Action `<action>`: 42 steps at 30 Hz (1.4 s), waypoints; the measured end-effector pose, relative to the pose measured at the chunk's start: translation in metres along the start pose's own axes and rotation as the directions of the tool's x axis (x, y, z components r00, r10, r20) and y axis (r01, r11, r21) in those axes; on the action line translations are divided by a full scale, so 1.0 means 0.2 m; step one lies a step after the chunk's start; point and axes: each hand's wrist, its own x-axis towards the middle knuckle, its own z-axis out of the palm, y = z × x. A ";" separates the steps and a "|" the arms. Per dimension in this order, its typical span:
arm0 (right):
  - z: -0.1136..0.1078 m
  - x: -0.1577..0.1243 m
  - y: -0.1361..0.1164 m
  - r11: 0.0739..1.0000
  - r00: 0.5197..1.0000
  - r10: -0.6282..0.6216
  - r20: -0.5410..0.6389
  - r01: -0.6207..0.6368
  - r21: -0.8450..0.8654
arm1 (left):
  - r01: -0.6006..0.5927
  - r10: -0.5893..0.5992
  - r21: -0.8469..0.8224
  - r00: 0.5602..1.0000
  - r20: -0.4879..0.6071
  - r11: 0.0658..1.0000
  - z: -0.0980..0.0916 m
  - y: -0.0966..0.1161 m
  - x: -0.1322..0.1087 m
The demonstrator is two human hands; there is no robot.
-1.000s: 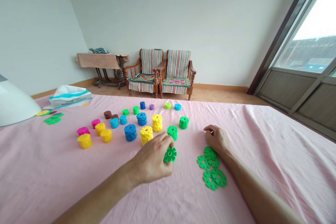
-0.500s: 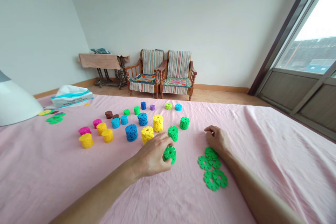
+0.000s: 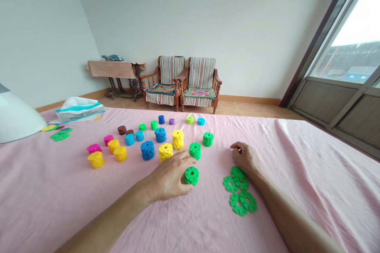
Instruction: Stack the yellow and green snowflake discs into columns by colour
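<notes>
Left hand curled, fingertips at or just touching a short green disc stack, contact hard to tell from here; no clear pinch. Stack sits on the pink bedsheet. Right hand loosely curled, resting on the sheet just beyond loose green discs, fingers not spread.

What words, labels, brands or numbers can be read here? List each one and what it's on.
White package with teal bands: printing present, too small and blurred to read.
Stack of green plastic discs: no text visible.
No other readable text.
</notes>
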 end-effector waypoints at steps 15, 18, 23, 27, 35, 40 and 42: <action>-0.01 0.00 -0.01 1.000 1.000 -0.003 0.011 0.003 0.007 | -0.030 0.031 -0.019 0.999 0.043 0.999 0.02 -0.02 0.00; -0.01 -0.01 -0.01 1.000 1.000 -0.001 0.013 0.001 0.010 | -0.024 0.025 -0.028 0.999 0.034 0.999 0.02 -0.02 0.00; -0.02 -0.01 -0.02 1.000 1.000 -0.002 0.015 0.001 0.015 | -0.022 0.022 -0.013 0.999 0.031 1.000 0.02 -0.01 0.00; -0.02 -0.01 -0.02 1.000 1.000 0.002 0.019 -0.002 0.016 | -0.016 0.016 -0.015 0.999 0.040 1.000 0.02 -0.01 0.00; -0.06 0.02 -0.01 0.999 0.989 0.016 0.147 -0.021 0.027 | -0.004 0.004 0.029 1.000 -0.011 1.000 0.00 0.00 -0.01; -0.23 0.01 -0.04 0.997 0.922 -0.073 0.379 0.066 0.031 | 0.019 -0.016 0.024 0.992 -0.127 1.000 -0.01 0.05 0.00; -0.30 -0.01 -0.05 0.992 0.855 -0.122 0.504 0.123 0.031 | 0.029 -0.027 0.008 0.990 -0.141 1.000 -0.01 0.07 0.00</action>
